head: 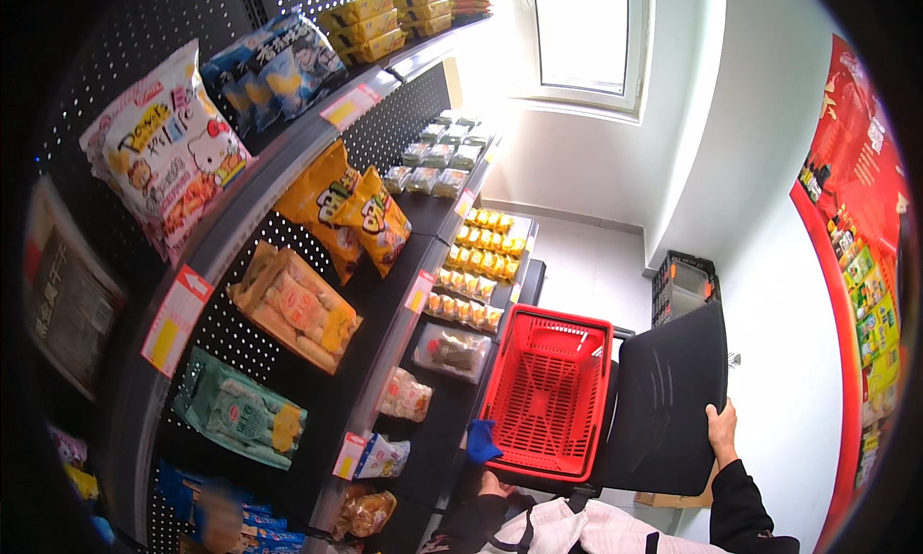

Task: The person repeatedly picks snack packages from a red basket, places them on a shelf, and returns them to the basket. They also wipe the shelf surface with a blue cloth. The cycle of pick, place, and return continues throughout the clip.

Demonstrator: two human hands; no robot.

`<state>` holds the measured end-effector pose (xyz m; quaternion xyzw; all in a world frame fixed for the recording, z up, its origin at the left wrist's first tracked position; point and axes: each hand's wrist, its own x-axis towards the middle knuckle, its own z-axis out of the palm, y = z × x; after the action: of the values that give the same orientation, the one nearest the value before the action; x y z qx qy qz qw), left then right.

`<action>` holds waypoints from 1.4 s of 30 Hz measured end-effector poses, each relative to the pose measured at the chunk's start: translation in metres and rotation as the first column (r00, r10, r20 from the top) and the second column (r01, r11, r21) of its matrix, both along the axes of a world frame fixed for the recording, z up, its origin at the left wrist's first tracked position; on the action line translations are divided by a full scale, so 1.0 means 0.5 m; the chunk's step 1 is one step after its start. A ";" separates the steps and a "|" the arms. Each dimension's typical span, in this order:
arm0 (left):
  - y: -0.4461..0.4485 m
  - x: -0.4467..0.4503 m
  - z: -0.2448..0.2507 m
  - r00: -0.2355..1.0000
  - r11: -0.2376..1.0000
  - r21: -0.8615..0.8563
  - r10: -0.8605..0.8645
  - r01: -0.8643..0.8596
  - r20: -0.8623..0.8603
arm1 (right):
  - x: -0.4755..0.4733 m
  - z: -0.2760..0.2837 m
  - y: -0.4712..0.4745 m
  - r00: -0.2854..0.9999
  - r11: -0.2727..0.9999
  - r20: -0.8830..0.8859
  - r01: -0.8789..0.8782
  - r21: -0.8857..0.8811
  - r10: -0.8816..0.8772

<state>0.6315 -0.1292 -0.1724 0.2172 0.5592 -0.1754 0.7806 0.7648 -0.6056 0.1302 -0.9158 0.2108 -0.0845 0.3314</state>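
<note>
My right hand (723, 433) grips the outer edge of a black chair backrest (667, 403). An unfilled red plastic shopping basket (607, 381) with slotted walls rests beside the backrest, apparently on the chair's seat, which it mostly hides. Over the basket's near left corner hangs a blue cloth (482, 442). Just below that corner is my left hand (494, 485), close to the seat's front edge. Its fingers are partly hidden, so whether it holds the edge cannot be told.
Black shelving (411, 266) along the left carries bagged snacks, a pink bag (169, 154), orange bags (375, 219) and small yellow packs (479, 251). A black crate (681, 280) stands by the white wall on the right. A red poster (858, 193) hangs there. A window (580, 35) is ahead.
</note>
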 end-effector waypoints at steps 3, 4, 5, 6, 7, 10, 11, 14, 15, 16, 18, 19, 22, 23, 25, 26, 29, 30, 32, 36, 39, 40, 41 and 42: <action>0.005 -0.012 0.015 0.997 0.997 0.028 -0.068 0.070 -0.040 | -0.008 0.016 0.010 1.000 1.000 -0.024 0.018 0.018 -0.018; 0.007 -0.016 0.021 0.994 0.993 0.059 -0.101 0.103 -0.036 | -0.010 0.022 0.013 1.000 0.999 -0.012 0.003 0.036 -0.003; 0.008 -0.024 0.028 0.986 0.985 0.094 -0.134 0.143 -0.098 | -0.012 0.025 0.014 0.998 0.999 -0.059 0.037 0.004 -0.036; 0.010 -0.035 0.038 0.983 0.978 0.141 -0.140 0.157 -0.122 | -0.014 0.027 0.015 0.996 0.999 -0.075 0.043 -0.014 -0.044; 0.011 -0.041 0.048 0.981 0.974 0.147 -0.155 0.172 -0.119 | -0.010 0.026 0.013 0.998 1.000 -0.055 0.018 -0.015 -0.019; 0.009 -0.080 0.085 0.975 0.938 0.265 -0.213 0.222 -0.060 | -0.006 0.008 -0.002 0.996 0.999 -0.086 -0.002 0.054 0.007; 0.000 -0.088 0.096 0.978 0.927 0.312 -0.195 0.208 -0.073 | -0.003 -0.004 -0.008 0.998 0.984 -0.042 -0.028 0.178 0.036; -0.007 -0.115 0.136 0.964 0.890 0.383 -0.266 0.248 -0.007 | 0.005 -0.055 -0.032 0.994 0.977 0.037 -0.109 0.181 0.104; -0.008 -0.114 0.149 0.960 0.890 0.364 -0.277 0.274 -0.045 | 0.007 -0.071 -0.044 0.990 0.968 0.061 -0.138 0.211 0.128; -0.013 -0.121 0.166 0.949 0.875 0.386 -0.316 0.291 0.001 | 0.008 -0.086 -0.051 0.992 0.966 0.055 -0.124 0.228 0.114; -0.021 -0.113 0.206 0.947 0.864 0.400 -0.321 0.307 -0.034 | 0.022 -0.107 -0.064 0.997 0.997 -0.032 -0.072 0.033 0.073; -0.023 -0.111 0.231 0.955 0.857 0.444 -0.296 0.261 0.011 | 0.024 -0.112 -0.062 0.998 0.996 -0.032 -0.055 -0.075 0.053; -0.011 -0.103 0.319 0.964 0.817 0.563 -0.236 0.129 0.122 | 0.035 -0.096 -0.041 0.992 0.995 0.097 -0.067 -0.073 0.074; 0.001 -0.096 0.352 0.966 0.783 0.618 -0.213 0.079 0.146 | 0.009 -0.068 -0.050 0.995 0.991 -0.015 -0.100 -0.093 0.099; 0.040 -0.082 0.425 0.947 0.644 0.765 -0.240 -0.009 0.214 | 0.009 -0.029 -0.010 0.980 0.964 0.137 -0.106 -0.242 0.142; 0.063 -0.074 0.468 0.928 0.539 0.835 -0.244 -0.111 0.282 | 0.008 -0.005 0.004 0.923 0.950 0.321 -0.119 -0.290 0.213; 0.134 -0.064 0.637 0.890 0.229 0.931 -0.298 -0.285 0.346 | 0.038 0.088 0.045 0.805 0.891 0.480 -0.125 -0.437 0.349; 0.151 -0.062 0.704 0.865 0.123 0.919 -0.310 -0.374 0.394 | 0.054 0.119 0.067 0.752 0.898 0.527 -0.200 -0.391 0.396; 0.180 -0.063 0.847 0.837 -0.129 0.871 -0.372 -0.474 0.400 | 0.084 0.174 0.139 0.730 0.879 0.497 -0.335 -0.338 0.469; 0.210 -0.115 1.109 0.865 -0.584 0.651 -0.434 -0.484 0.254 | 0.081 0.289 0.374 0.597 0.696 0.575 -0.715 0.066 0.559; 0.257 -0.162 1.261 0.882 -0.836 0.284 -0.455 -0.470 0.122 | 0.031 0.428 0.559 0.356 0.440 0.613 -0.898 0.015 0.705; 0.277 -0.178 1.302 0.889 -0.869 0.191 -0.451 -0.457 0.076 | 0.010 0.482 0.620 0.205 0.374 0.647 -0.918 -0.134 0.734; 0.297 -0.192 1.337 0.898 -0.890 0.117 -0.438 -0.440 0.043 | -0.011 0.537 0.676 0.053 0.304 0.657 -0.912 -0.274 0.752; 0.318 -0.203 1.366 0.918 -0.916 0.072 -0.395 -0.395 0.017 | -0.034 0.590 0.732 -0.063 0.231 0.679 -0.914 -0.335 0.732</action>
<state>0.5300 0.0296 0.5107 0.8068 0.0350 0.5855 -0.0704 0.7479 -0.2395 0.4254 -0.6751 -0.5389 -0.1976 0.4634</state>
